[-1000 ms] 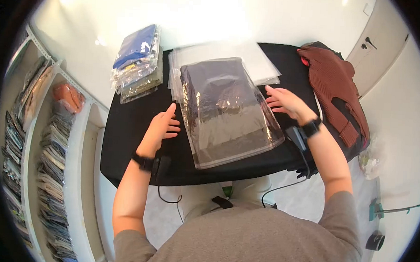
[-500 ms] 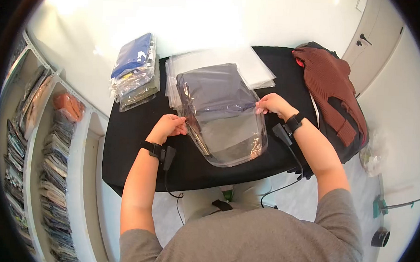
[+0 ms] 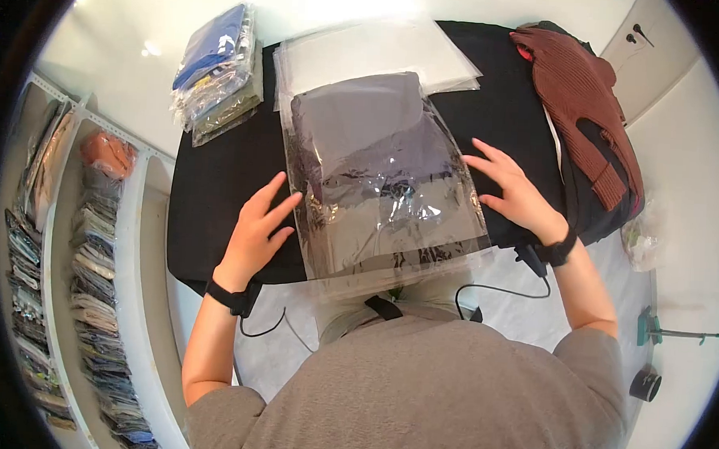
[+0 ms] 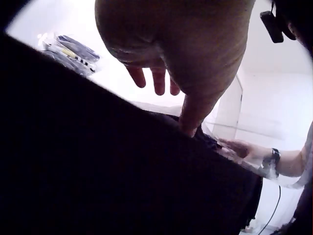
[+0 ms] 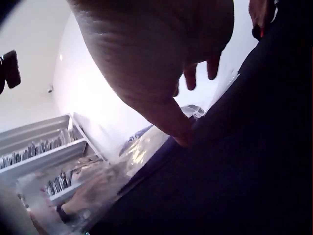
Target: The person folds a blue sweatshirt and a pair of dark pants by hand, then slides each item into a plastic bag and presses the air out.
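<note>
A folded dark garment (image 3: 356, 112) lies inside a clear plastic bag (image 3: 375, 233) in the middle of the black-covered table. The bag's near end reaches past the table's front edge. My left hand (image 3: 251, 228) is at the bag's left side, fingers spread and fairly straight, fingertips right by its edge. On the other side, my right hand (image 3: 513, 187) has its fingers extended too, close to the bag's right edge. Neither hand grips anything. The left wrist view shows the left thumb (image 4: 193, 115) pointing down beside dark cloth.
Flat clear bags (image 3: 367, 52) lie behind the bagged garment. A stack of bagged clothes (image 3: 218, 74) sits at the back left, and a brown knit garment (image 3: 568, 121) is heaped at the right. Shelves (image 3: 63, 211) full of folded clothes stand left of the table (image 3: 216, 210).
Half a second ago both hands pinched the bag's sides and its near end bulged upward. Now they have let go and spread, and the bag lies flatter and nearer to the body.
</note>
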{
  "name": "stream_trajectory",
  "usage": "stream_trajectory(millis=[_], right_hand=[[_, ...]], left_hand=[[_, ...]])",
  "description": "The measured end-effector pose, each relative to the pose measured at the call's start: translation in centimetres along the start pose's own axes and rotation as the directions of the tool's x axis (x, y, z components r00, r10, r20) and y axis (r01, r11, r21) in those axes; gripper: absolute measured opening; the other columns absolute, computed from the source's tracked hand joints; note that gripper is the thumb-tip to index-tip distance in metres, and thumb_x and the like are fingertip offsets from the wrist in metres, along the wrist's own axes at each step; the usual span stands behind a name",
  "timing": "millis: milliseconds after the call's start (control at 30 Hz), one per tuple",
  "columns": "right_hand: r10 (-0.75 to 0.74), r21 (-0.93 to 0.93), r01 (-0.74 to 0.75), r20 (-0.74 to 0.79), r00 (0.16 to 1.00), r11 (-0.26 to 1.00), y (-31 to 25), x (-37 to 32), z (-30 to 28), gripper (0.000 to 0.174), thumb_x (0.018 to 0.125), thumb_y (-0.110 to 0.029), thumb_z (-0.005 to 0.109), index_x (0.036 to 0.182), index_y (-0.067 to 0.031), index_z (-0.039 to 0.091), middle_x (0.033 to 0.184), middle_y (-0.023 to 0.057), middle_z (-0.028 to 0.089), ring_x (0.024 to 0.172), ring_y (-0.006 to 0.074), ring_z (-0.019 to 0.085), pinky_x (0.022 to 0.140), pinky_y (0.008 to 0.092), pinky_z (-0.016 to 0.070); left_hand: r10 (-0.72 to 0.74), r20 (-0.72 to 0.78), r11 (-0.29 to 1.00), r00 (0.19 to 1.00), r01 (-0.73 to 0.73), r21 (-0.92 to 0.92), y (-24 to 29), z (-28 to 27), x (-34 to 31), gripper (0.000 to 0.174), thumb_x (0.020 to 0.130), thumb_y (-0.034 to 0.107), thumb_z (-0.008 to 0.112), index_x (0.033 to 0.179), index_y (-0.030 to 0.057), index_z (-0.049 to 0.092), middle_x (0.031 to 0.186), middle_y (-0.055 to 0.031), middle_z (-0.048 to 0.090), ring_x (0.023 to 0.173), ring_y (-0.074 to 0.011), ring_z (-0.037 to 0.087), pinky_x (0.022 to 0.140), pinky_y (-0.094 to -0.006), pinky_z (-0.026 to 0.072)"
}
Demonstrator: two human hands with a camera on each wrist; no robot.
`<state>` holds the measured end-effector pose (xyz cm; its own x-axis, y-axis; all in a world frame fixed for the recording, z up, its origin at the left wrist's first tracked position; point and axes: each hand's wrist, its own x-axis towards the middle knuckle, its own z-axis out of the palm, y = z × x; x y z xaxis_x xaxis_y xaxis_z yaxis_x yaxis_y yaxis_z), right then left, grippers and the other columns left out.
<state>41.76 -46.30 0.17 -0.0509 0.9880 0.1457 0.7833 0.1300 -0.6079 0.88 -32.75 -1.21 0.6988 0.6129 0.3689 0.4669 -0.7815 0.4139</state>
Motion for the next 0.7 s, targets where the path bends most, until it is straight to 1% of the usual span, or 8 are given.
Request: stream_trajectory(millis=[67,100,200,233,367,433,533,700], right_hand=[[-0.312,-0.294,0.31,0.043,0.949,0.904,-0.2,1.2,0.3,0.069,0.067,0.003,0.069,0.129,-0.0213,0.052,0.144,0.0128,0.036,0.13,0.0313,0.038,0.104,0.0413,0.0329],[-0.358,-0.282,0.356,0.046,0.933,0.891,0.3,1.7,0.8,0.06,0.066,0.002,0.07,0.121,-0.02,0.059,0.146,0.0108,0.034,0.131,0.0312,0.036,0.106,0.0418,0.0303],[-0.368,-0.24,0.377,0.083,0.926,0.894,1.8,2.2,1.4,0.045,0.066,-0.003,0.073,0.109,-0.0172,0.067,0.143,0.009,0.04,0.13,0.0299,0.038,0.104,0.0411,0.0318],[-0.364,-0.227,0.365,0.046,0.93,0.903,2.3,2.2,1.7,0.03,0.069,-0.008,0.073,0.099,-0.0142,0.07,0.135,0.0075,0.049,0.126,0.0297,0.043,0.103,0.0402,0.034],[-0.319,-0.168,0.322,0.047,0.947,0.932,3.7,1.6,1.9,0.02,0.075,-0.008,0.07,0.094,-0.0098,0.07,0.129,0.0084,0.055,0.122,0.0284,0.048,0.101,0.0395,0.0361],[-0.169,0.178,0.166,-0.001,0.986,0.97,4.0,1.0,1.6,0.019,0.075,-0.008,0.07,0.094,-0.0083,0.068,0.118,0.0091,0.062,0.117,0.0279,0.052,0.098,0.0396,0.0398],[-0.149,0.263,0.149,-0.018,0.989,0.953,3.2,-0.4,1.8,0.023,0.075,-0.003,0.068,0.098,-0.0064,0.066,0.121,0.0104,0.06,0.118,0.0282,0.051,0.098,0.039,0.0408],[-0.235,0.049,0.241,-0.1,0.967,0.969,0.7,-0.8,2.4,0.035,0.07,-0.004,0.07,0.104,-0.0118,0.068,0.127,0.0085,0.057,0.126,0.0288,0.045,0.104,0.0406,0.0325]], left_hand=[[0.235,0.078,0.96,0.969,-0.244,0.134,0.4,0.3,1.0,0.057,0.064,0.003,0.075,0.118,0.0158,0.061,0.134,-0.0112,0.048,0.119,-0.0298,0.048,0.094,-0.038,0.0418],[0.269,0.06,0.956,0.961,-0.274,0.106,0.7,0.6,1.3,0.048,0.064,0.005,0.075,0.109,0.0156,0.066,0.129,-0.0087,0.053,0.117,-0.0282,0.05,0.094,-0.0387,0.0417],[0.346,0.039,0.931,0.937,-0.348,0.11,-0.3,1.7,1.1,0.035,0.066,0.005,0.073,0.1,0.0139,0.069,0.12,-0.0053,0.06,0.113,-0.0271,0.053,0.092,-0.0385,0.0424],[0.325,0.007,0.941,0.946,-0.324,0.095,0.1,1.6,1.1,0.022,0.069,0.004,0.07,0.09,0.0093,0.068,0.111,-0.0033,0.064,0.108,-0.0264,0.056,0.09,-0.0381,0.0437],[0.268,-0.02,0.963,0.963,-0.268,-0.006,-0.4,1.4,0.1,0.016,0.071,-0.002,0.067,0.085,0.0044,0.063,0.106,-0.0065,0.064,0.104,-0.0273,0.057,0.087,-0.0372,0.0451],[0.089,-0.071,0.964,0.993,-0.104,-0.243,-0.3,0.8,-0.9,0.014,0.072,-0.006,0.063,0.082,0.0021,0.059,0.1,-0.0098,0.064,0.101,-0.0283,0.058,0.086,-0.0369,0.0459],[0.113,-0.041,0.974,0.993,-0.119,-0.191,-0.1,0.7,-1.9,0.019,0.069,-0.007,0.065,0.085,0.0016,0.057,0.101,-0.0124,0.062,0.099,-0.0295,0.058,0.086,-0.0374,0.0462],[0.193,-0.037,0.981,0.981,-0.193,-0.003,2.2,0.2,-0.8,0.053,0.06,0.003,0.077,0.111,0.0133,0.064,0.117,-0.0104,0.059,0.115,-0.03,0.049,0.096,-0.0414,0.0401]])
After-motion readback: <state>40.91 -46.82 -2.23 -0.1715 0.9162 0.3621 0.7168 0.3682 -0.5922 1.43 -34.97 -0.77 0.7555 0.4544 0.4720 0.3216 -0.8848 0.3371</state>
